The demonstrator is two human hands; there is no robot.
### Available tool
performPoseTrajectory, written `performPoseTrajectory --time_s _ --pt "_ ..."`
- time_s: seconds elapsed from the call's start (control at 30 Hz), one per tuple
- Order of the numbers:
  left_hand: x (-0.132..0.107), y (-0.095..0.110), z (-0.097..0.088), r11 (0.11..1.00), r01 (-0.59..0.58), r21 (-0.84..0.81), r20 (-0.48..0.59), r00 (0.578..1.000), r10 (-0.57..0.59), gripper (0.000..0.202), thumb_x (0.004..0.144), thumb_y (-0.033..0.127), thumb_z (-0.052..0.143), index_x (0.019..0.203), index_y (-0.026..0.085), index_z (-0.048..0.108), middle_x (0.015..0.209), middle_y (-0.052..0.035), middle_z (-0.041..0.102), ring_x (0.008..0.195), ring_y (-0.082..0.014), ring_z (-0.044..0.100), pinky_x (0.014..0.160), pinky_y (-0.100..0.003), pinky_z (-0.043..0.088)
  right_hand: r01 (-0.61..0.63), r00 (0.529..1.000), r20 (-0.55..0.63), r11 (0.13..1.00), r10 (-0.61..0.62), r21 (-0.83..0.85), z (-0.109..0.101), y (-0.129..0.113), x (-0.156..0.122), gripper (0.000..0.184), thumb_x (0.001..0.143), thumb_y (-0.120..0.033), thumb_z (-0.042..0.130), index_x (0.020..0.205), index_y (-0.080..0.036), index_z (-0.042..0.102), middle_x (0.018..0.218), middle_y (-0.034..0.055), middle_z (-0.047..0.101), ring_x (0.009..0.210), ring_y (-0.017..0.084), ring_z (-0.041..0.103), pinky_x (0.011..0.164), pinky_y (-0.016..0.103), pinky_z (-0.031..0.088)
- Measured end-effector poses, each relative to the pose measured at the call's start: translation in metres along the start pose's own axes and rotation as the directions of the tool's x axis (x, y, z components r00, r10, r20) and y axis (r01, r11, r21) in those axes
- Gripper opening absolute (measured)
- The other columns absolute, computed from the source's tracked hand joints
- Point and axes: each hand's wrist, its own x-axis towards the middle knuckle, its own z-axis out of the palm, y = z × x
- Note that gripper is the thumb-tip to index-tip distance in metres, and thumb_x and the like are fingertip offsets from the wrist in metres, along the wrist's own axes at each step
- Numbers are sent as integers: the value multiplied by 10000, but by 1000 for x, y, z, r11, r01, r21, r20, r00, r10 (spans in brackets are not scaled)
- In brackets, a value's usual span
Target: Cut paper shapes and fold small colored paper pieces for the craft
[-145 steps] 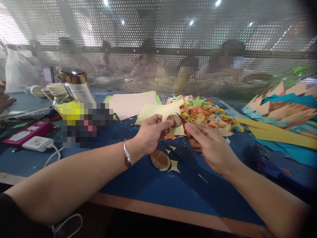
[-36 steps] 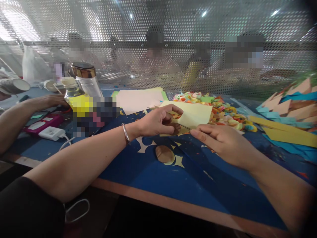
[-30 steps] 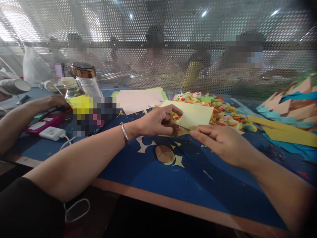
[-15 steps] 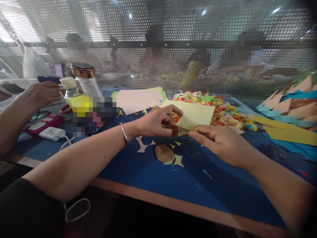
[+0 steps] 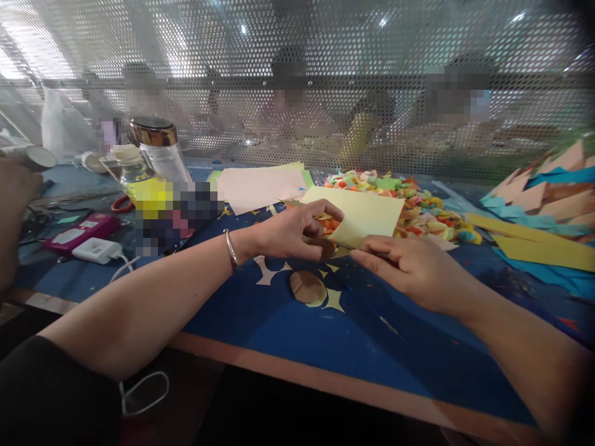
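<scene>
My left hand (image 5: 292, 230) pinches a pale yellow paper sheet (image 5: 367, 214) together with a small brown disc (image 5: 325, 248) pressed against it. My right hand (image 5: 413, 269) is closed on small scissors (image 5: 346, 246), whose thin blades meet the paper's lower edge beside the disc. Below my hands, on the blue table (image 5: 297, 334), lies a second brown disc on a yellow paper circle (image 5: 307, 288), with star-shaped yellow offcuts around it.
A heap of small coloured paper pieces (image 5: 409, 204) lies behind the sheet. Pink and yellow sheets (image 5: 260, 186) sit left of it, blue and tan strips (image 5: 539, 210) at right. A gold-lidded jar (image 5: 158, 152), a charger (image 5: 93, 249) and another person's arm (image 5: 13, 204) are at left.
The scissors have worked further along the paper around the disc, and the sheet has turned a little. The other person's hand at left has drawn back from the jar area toward the left edge.
</scene>
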Motion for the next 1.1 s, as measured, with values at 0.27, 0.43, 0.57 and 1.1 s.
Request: performPoseTrajectory --time_s 0.27,0.43,0.57,1.1 --pt "0 3 -1 995 50 -82 -15 999 -52 523 757 193 792 1192 194 501 690 55 675 655 -107 650 653 -238 472 39 999 -8 999 -39 -6 0 -2 0 549 1007 -664 454 678 -231 526 566 -8 509 522 145 489 517 294 337" --pt "2 2 -3 981 68 -183 -67 994 -81 597 696 148 801 1198 183 481 752 14 727 744 -155 722 739 -282 534 21 998 -62 999 -18 46 1 -1 1 570 972 -729 492 702 -230 551 594 -6 515 546 146 470 519 287 339" --pt "3 1 -2 956 91 -280 -79 990 -117 635 663 127 789 1202 199 460 765 9 746 784 -176 744 798 -320 572 -62 993 -90 987 76 150 -1 -5 1 603 934 -780 514 719 -220 577 624 2 531 558 144 483 512 288 355" --pt "6 -8 7 976 22 -218 -203 977 -68 660 783 139 749 1351 183 416 714 64 649 654 -105 638 667 -248 478 -33 956 -252 910 149 414 7 -28 3 461 890 -666 686 856 -208 724 671 25 677 570 155 593 513 265 449"
